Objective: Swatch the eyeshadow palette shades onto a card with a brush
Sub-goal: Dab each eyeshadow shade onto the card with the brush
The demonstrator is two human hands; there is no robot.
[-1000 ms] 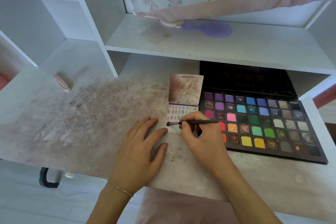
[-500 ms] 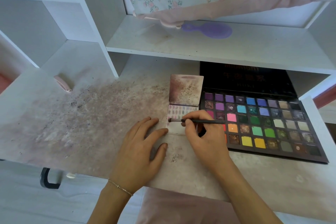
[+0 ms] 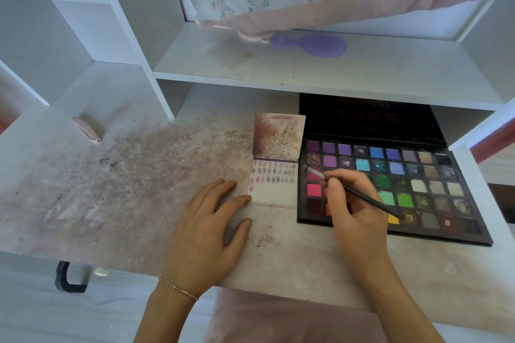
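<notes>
Right hand (image 3: pixel 352 203) holds brush (image 3: pixel 362 198) over palette (image 3: pixel 434 189); left hand (image 3: pixel 211 228) steadies card (image 3: pixel 274 189).

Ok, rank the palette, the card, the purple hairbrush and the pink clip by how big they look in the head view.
1. Palette, clearly largest.
2. Card.
3. Hairbrush; it lies farther back on the shelf, so its rank against the card is unsure.
4. Clip, smallest.

A single head-worn view looks forward and steeply down from above the near edge of the worktop (image 3: pixel 83 175). It sits close, so both forearms enter from the bottom edge and the left hand (image 3: pixel 207 228) and right hand (image 3: pixel 354 203) fall just below the middle. The wide lens bends the shelf (image 3: pixel 306 75) and the uprights at the top and sides. A strip of floor shows at lower left.
</notes>
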